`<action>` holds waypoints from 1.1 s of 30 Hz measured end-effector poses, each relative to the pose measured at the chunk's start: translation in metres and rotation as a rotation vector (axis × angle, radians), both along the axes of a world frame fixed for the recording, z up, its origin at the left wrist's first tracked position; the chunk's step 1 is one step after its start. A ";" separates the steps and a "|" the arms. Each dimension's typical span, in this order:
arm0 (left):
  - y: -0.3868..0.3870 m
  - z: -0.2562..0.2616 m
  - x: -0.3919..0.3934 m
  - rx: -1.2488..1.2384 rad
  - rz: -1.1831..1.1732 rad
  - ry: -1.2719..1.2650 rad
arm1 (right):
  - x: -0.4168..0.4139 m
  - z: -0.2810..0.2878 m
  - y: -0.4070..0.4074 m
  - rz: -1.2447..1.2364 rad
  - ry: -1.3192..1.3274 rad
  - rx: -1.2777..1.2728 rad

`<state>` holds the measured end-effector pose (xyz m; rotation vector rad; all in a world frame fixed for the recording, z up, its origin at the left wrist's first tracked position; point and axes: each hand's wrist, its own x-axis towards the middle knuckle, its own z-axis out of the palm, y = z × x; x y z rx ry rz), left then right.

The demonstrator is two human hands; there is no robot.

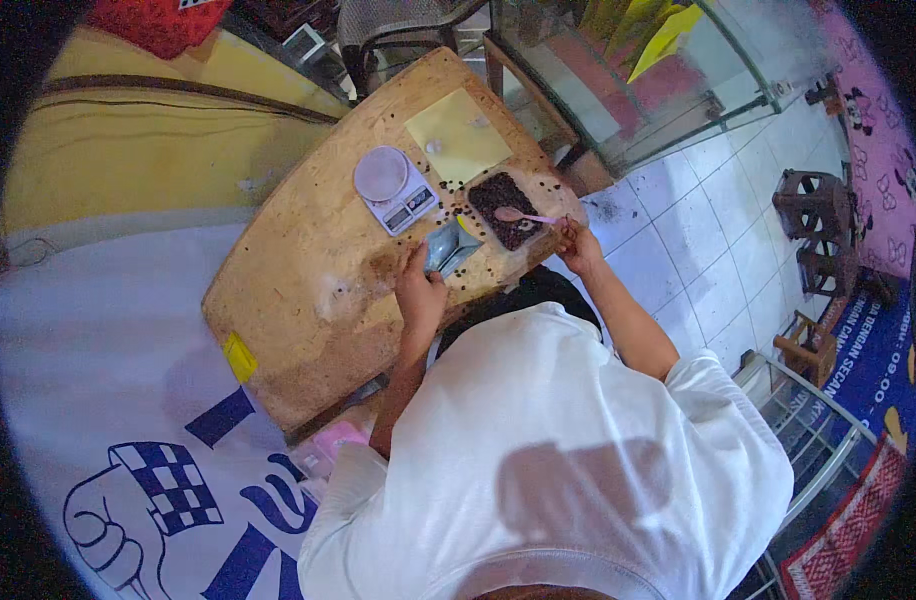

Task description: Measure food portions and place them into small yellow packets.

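My left hand point(420, 289) grips a small silvery pouch point(452, 246) by its near left side; the mouth of the pouch gapes. Between the fingers of my right hand point(577, 244) is the handle of a pink spoon point(512, 214). The spoon's bowl lies over dark beans point(498, 193), which look like coffee beans, in a clear shallow container point(519, 246). Loose beans are scattered on the wooden table point(300, 262) around the pouch and container. Left of the beans stands a white digital kitchen scale point(395, 191) with a round plate; its display cannot be read.
A yellow sheet point(458, 135) lies at the table's far end. Yellow tape point(240, 357) sticks to the left edge. Beyond the right edge stands a glass display case point(638, 90). A chair point(405, 30) is behind the table, and stools point(810, 202) stand on the tiled floor.
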<state>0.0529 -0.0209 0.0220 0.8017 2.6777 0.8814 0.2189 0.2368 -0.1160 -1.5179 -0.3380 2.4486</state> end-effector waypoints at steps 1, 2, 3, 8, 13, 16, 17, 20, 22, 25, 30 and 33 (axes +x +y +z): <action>0.000 -0.004 -0.004 -0.013 0.002 -0.006 | -0.002 -0.005 0.000 -0.011 -0.020 0.042; -0.001 -0.007 -0.007 -0.026 0.004 -0.013 | 0.000 -0.010 0.000 -0.015 -0.017 0.045; 0.001 -0.005 -0.010 -0.024 0.004 -0.011 | -0.004 -0.003 0.000 -0.009 -0.019 0.123; -0.001 -0.027 -0.020 -0.054 0.065 -0.082 | -0.037 0.049 -0.017 0.083 -0.103 0.361; 0.012 -0.010 -0.019 -0.072 0.005 -0.036 | -0.034 0.047 -0.016 0.355 -0.128 0.808; 0.011 -0.018 -0.021 -0.036 0.007 0.022 | -0.050 0.051 -0.017 0.300 -0.207 0.930; 0.011 -0.022 -0.022 -0.019 -0.002 0.059 | -0.058 0.052 -0.020 0.301 -0.206 0.932; 0.019 -0.022 -0.022 -0.016 -0.021 0.043 | -0.071 0.037 -0.025 0.469 -0.138 1.252; 0.019 -0.034 -0.023 -0.004 0.017 -0.016 | -0.073 0.036 -0.027 0.423 -0.177 1.273; 0.022 -0.041 -0.026 0.016 0.060 -0.067 | -0.068 0.044 -0.021 0.330 -0.185 1.271; 0.033 -0.039 -0.040 -0.037 -0.028 -0.028 | -0.041 0.019 0.003 0.392 -0.236 1.292; 0.035 -0.043 -0.047 -0.129 0.002 -0.081 | -0.037 0.019 -0.005 0.337 -0.100 1.046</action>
